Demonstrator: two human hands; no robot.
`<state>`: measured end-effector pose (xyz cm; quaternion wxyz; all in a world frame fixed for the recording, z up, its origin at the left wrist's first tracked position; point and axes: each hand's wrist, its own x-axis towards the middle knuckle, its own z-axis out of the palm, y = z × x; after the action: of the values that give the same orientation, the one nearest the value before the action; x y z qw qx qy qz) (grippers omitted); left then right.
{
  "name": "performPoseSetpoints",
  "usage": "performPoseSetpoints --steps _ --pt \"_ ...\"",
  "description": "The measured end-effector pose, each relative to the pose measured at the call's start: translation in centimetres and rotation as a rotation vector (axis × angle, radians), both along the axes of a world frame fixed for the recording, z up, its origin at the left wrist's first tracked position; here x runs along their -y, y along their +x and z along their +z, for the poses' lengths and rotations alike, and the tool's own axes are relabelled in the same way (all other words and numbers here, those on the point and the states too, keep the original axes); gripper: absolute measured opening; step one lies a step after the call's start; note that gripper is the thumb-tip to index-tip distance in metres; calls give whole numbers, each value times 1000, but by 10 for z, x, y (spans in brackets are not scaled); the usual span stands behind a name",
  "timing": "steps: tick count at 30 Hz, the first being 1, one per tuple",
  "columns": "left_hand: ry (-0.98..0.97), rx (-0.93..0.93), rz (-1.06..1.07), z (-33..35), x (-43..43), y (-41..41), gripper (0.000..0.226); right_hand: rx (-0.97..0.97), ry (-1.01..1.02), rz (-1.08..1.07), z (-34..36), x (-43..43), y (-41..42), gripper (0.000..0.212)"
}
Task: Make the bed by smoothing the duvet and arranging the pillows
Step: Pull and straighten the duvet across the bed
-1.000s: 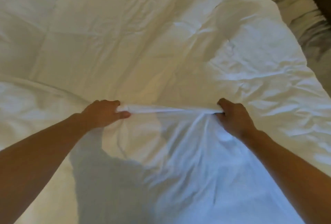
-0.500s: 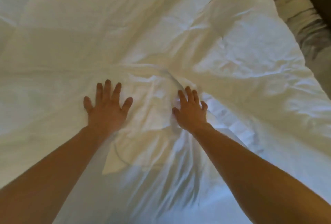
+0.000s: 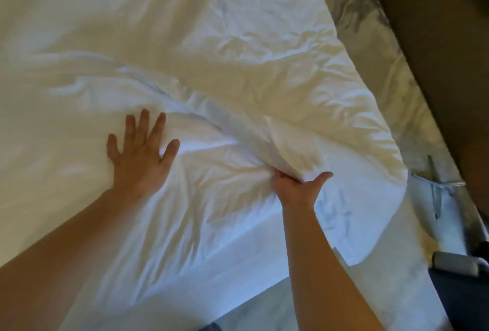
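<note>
A rumpled white duvet covers the bed and fills most of the view. Its near right corner is folded back on itself in a thick ridge. My left hand lies flat on the duvet with fingers spread, left of that ridge. My right hand sits under the edge of the folded part, fingers tucked beneath the fabric and thumb out to the right, gripping the fold. No pillow shows in this frame.
A pale marbled floor runs along the bed's right side. Beyond it stands a dark wall or panel. A grey and dark object sits at the lower right by the bed corner.
Both hands let go of the pinched fold and flattened on the duvet. Since then my right hand slid right and down under the folded edge, and the view swung right.
</note>
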<state>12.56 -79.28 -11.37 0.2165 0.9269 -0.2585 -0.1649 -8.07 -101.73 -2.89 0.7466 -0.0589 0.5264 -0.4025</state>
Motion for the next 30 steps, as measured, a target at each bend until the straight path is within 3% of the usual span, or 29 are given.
performPoseSetpoints --steps 3,4,5,6,7,9,11,13,15,16,19,22,24,25,27,30 --pt "16 -20 -38 2 32 -23 78 -204 -31 -81 22 44 -11 57" --pt "5 -22 -39 4 38 -31 79 -366 -101 -57 30 64 -13 58" --pt "-12 -10 -35 8 43 -40 80 -497 -262 -4 38 91 -10 80" --pt "-34 13 -30 14 49 -47 79 -810 -486 116 47 126 -3 106" --pt "-61 43 -24 19 56 -52 79 -1020 -583 38 60 164 13 115" --pt "-118 66 8 30 74 -57 79 -1139 -675 -28 86 221 41 95" --pt "-159 50 93 35 96 -50 78 -1272 -824 242 109 251 98 65" --pt "-131 47 194 31 121 -37 78 -1213 -960 771 84 270 138 65" --pt "-1 31 240 21 145 -35 77 -1247 -1025 1376 37 276 153 62" --pt "64 10 255 15 158 -38 74 -1312 -1038 1562 8 281 151 61" --pt "140 -48 306 3 200 -60 77 -1330 -1105 1797 -34 267 100 67" --pt "119 -54 395 2 238 -89 89 -1140 -1380 1569 -21 256 6 62" --pt "104 -58 404 8 265 -111 90 -1149 -1534 1221 -3 270 -60 56" --pt "103 -52 388 10 279 -122 89 -1241 -1549 1028 2 286 -87 56" --pt "108 -26 333 12 307 -141 85 -1425 -1429 700 14 336 -118 67" --pt "163 -5 251 3 336 -162 80 -1557 -1119 637 23 439 -120 104"
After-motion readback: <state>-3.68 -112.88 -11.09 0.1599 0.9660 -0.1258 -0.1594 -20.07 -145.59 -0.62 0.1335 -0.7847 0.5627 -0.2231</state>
